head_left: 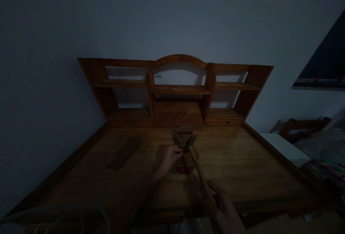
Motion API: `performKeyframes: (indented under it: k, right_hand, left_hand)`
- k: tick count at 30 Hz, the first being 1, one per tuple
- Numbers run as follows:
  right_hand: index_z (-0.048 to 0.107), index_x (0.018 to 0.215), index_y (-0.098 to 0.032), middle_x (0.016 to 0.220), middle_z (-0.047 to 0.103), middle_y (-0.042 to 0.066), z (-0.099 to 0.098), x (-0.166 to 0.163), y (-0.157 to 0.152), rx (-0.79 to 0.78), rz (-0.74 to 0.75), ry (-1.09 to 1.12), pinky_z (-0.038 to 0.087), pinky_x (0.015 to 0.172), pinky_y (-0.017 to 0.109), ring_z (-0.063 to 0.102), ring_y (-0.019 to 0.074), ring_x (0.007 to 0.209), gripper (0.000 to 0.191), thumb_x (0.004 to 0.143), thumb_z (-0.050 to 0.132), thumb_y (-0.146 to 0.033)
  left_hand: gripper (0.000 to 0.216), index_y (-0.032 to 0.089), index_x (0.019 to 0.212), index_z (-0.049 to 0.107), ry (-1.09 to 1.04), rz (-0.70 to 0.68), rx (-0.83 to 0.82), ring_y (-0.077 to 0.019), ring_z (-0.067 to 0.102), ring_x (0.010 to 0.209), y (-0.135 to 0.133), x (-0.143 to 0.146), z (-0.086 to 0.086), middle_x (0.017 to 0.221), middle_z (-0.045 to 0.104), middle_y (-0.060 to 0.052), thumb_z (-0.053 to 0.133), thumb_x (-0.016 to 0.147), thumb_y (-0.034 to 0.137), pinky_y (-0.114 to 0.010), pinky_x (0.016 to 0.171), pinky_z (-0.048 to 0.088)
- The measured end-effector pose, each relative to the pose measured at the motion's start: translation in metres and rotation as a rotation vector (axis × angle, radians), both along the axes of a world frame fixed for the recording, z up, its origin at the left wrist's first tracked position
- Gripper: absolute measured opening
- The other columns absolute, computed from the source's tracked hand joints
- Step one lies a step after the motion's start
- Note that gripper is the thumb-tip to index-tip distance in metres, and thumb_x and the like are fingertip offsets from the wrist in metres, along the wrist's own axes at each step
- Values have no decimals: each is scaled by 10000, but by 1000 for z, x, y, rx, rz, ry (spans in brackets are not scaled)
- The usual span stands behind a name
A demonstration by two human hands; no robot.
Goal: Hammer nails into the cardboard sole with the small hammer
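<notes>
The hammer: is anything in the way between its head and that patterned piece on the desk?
Possibly the left hand: its fingertips are at the patterned piece, close beside the head of the hammer. It is too dark to tell whether they hold something small there. Nothing else visible stands between.

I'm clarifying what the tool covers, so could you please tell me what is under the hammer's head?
Under the hammer's head lies a tan piece with red bands, its surface visible around the head. The patch directly beneath is covered; contact can't be judged.
</notes>
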State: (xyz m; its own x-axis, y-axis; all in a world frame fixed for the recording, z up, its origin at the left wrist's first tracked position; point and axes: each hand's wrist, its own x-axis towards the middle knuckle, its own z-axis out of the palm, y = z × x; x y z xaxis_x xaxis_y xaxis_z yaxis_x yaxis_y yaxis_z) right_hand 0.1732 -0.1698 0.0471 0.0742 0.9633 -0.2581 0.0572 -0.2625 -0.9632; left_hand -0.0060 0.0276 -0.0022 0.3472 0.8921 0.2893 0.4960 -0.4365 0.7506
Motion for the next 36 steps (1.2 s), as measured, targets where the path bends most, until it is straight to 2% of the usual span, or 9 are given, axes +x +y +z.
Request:
performKeyframes:
  k: [6,9,10,14,18,22,26,32,36]
  right_hand:
    - [369,1297,-117,1250,440,101,-11,4,1,11,-34,0,346,928,291,446,184,1119,757,767,545,-628]
    - [310,1320,-111,1331,342,114,-7,6,0,-37,-11,-67,305,968,300,371,199,1182,791,782,493,-662]
    - [297,1323,-101,1349,315,115,-4,6,-1,-26,7,-93,277,998,290,335,196,1214,782,800,472,-655]
    - [329,1308,-90,1306,368,104,8,5,-2,-39,53,-172,242,1012,285,350,183,1191,712,837,450,-610]
    - [305,1320,-74,1336,334,103,16,3,-3,-28,44,-124,248,1008,231,316,164,1216,749,820,470,-606]
    - [287,1322,-83,1334,344,101,12,3,-3,-49,18,-46,275,984,215,353,162,1196,763,803,507,-597]
    - [309,1313,-98,1357,313,98,4,3,-3,-4,31,-56,260,999,238,333,170,1207,730,822,480,-610]
    - [279,1342,-87,1262,424,123,0,5,-4,-23,-19,54,324,966,250,414,181,1157,808,789,523,-623]
    - [307,1334,-142,1345,351,101,-7,9,-4,-32,-32,-34,325,984,263,387,181,1192,799,766,525,-659]
  left_hand:
    - [191,126,863,718,-17,-7,-17,-107,531,720,-2,1,1,785,591,-26,574,797,232,-233,615,344]
    - [221,113,889,711,-27,-30,-37,-116,535,765,-9,2,11,829,594,-34,559,817,255,-234,647,354]
    - [199,104,876,713,6,10,-77,-114,542,763,-11,2,16,824,604,-37,564,813,220,-231,650,352]
    - [228,69,923,709,16,6,-93,-122,548,771,-18,4,27,832,599,-67,570,821,218,-219,634,365]
    - [184,137,894,720,-3,22,-41,-109,555,757,-10,2,15,823,616,-27,583,802,219,-219,630,373]
    - [188,143,885,718,8,23,-9,-100,565,756,-2,0,1,833,622,-11,580,794,233,-216,641,377]
    - [185,150,904,716,17,45,-30,-97,563,784,-3,1,2,856,626,-4,589,797,231,-210,664,391]
    - [164,156,890,716,-10,42,-27,-101,572,790,-1,0,-2,862,632,-6,610,788,227,-213,683,408]
    - [153,200,884,721,-14,26,21,-92,578,795,2,-4,-6,868,636,20,621,788,265,-206,695,411]
